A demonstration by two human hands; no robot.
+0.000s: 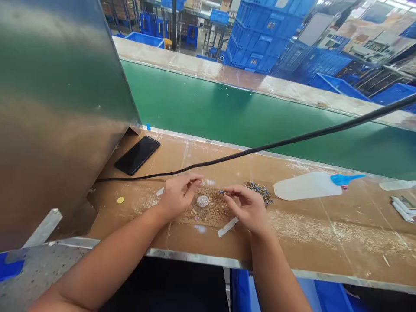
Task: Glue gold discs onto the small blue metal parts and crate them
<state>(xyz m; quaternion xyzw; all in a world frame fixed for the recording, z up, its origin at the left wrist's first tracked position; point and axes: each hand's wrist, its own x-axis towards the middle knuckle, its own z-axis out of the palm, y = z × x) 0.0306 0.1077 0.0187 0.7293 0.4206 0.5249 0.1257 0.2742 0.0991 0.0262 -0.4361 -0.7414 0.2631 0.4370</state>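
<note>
My left hand [178, 194] is above the brown work surface, thumb and fingertips pinched together on something too small to make out. To its right, my right hand [248, 206] pinches a small blue-tipped part [222, 192] between thumb and index finger. Between the two hands, a small clear round object [203, 201] sits on the surface among many scattered tiny pieces. A pile of small blue and metallic parts [260, 193] lies just beyond my right hand. Near that hand's wrist is a strip of white tape [228, 227].
A black phone [138, 155] and a yellow disc [120, 200] lie at left, beside a metal panel [65, 108]. A black cable [227, 157] crosses the scene. A white bottle [307, 186] lies at right. Behind is a green belt [201, 108].
</note>
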